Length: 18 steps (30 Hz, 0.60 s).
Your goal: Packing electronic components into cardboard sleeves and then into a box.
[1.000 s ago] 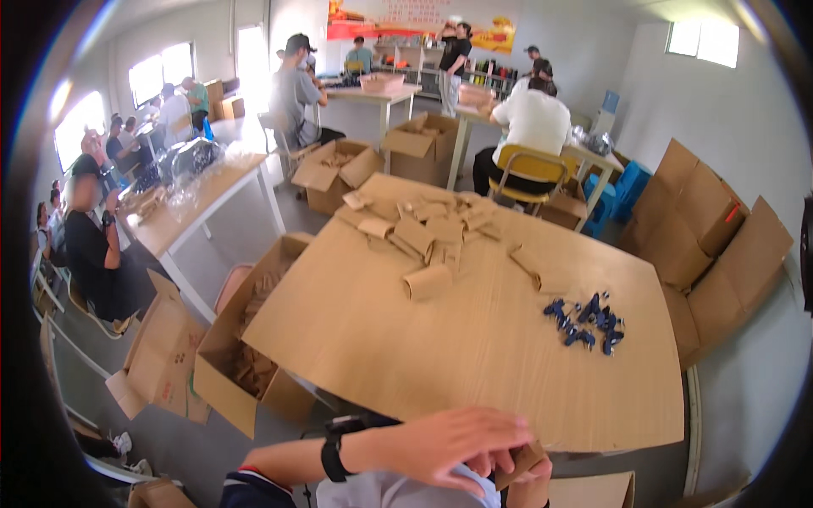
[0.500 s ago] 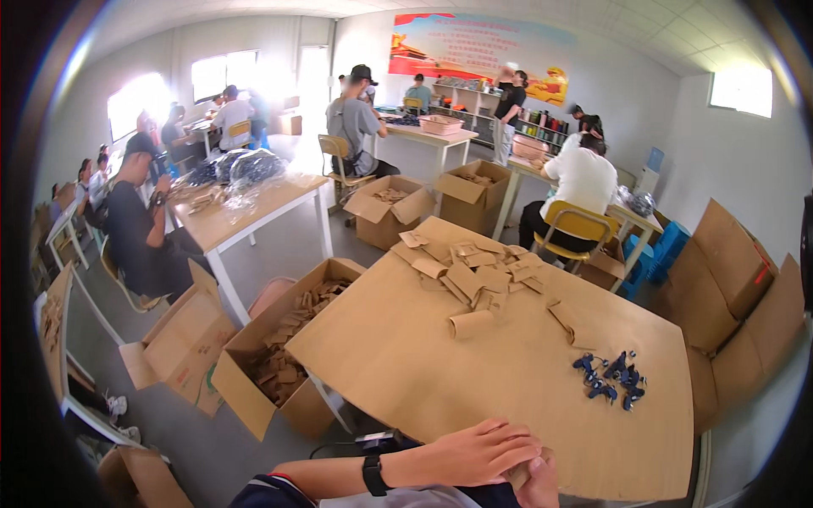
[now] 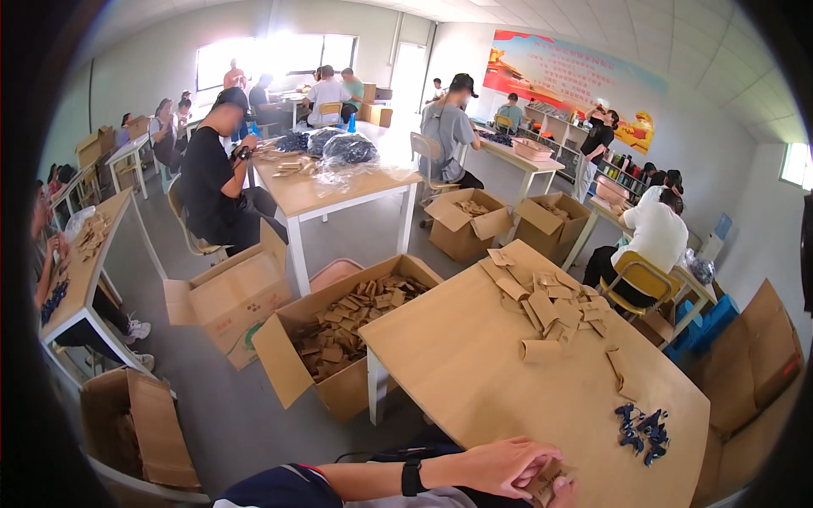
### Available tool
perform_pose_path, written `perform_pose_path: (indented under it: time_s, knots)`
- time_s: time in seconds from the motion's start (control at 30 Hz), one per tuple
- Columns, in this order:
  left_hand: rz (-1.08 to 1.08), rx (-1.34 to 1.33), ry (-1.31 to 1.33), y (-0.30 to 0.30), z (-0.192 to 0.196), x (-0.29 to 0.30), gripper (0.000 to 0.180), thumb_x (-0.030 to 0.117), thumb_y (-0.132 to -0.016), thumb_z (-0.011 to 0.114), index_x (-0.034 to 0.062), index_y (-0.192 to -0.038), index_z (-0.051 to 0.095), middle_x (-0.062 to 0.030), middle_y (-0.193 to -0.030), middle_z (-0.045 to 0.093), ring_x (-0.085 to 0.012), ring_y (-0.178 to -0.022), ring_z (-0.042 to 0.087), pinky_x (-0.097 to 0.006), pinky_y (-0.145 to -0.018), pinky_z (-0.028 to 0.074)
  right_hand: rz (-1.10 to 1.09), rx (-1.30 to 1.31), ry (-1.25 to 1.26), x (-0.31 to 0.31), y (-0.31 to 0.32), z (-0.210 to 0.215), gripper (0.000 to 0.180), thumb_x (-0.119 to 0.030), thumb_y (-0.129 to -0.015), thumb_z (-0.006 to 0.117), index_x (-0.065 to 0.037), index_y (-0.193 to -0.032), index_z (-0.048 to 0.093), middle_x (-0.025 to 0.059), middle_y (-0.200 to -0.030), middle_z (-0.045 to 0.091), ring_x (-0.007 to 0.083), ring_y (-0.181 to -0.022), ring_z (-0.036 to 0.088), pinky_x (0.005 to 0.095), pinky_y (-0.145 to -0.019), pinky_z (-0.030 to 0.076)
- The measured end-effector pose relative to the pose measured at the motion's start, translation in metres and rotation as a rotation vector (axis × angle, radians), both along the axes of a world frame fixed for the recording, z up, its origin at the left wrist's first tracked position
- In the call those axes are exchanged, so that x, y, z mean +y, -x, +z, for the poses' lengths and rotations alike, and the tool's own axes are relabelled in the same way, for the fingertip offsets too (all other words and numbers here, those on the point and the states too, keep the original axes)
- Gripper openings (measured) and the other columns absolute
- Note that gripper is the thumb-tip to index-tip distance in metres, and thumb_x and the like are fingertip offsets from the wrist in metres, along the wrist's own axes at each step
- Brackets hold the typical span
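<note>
At the near edge of the table, my left hand, with a black band on its wrist, bends its fingers round a small brown cardboard sleeve. My right hand pinches the same piece from the other side; the lower picture edge cuts off part of this hand. To the right of my hands lies a loose cluster of small dark blue items with shiny metal bits, their exact kind unclear. Farther up the table is a spread of flat and curled brown cardboard sleeves.
A big open carton full of brown cardboard pieces stands against the table's left side. Another carton is at the lower left. Tall folded cardboard leans at the right. Several people sit at other tables, one in black at the left.
The view has swung left, so the tables and people appear farther right. Between my hands, more of the cardboard sleeve now shows than before.
</note>
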<state>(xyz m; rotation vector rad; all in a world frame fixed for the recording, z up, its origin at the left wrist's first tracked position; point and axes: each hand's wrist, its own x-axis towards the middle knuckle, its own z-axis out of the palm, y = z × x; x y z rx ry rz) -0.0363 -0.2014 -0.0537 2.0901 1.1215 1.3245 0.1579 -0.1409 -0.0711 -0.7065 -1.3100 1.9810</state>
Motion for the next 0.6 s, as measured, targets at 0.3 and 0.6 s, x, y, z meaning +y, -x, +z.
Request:
perform_pose_path:
  time_s: [0.3,0.6]
  knots:
    - [0.059,0.037,0.165,0.004,0.02,-0.004,0.054,0.019,-0.081,0.069,0.0066,-0.13,0.049,-0.0145,-0.111,0.06,-0.0307,-0.104,0.059,-0.04,-0.091,0.044,-0.101,-0.161,0.037,-0.004,-0.003,0.001,0.041,-0.032,-0.091,0.064,-0.004,-0.119,0.054,0.0135,-0.11,0.06,0.025,-0.096,0.062,0.0366,-0.081,0.052]
    - [0.226,0.16,-0.173,-0.006,0.001,-0.002,0.062,0.02,-0.077,0.07,0.0091,-0.132,0.045,-0.0135,-0.123,0.054,-0.033,-0.116,0.053,-0.042,-0.101,0.038,-0.091,-0.194,-0.078,-0.003,-0.004,-0.003,0.039,-0.029,-0.091,0.065,-0.003,-0.118,0.056,0.009,-0.109,0.061,0.0177,-0.09,0.06,0.0295,-0.075,0.05]
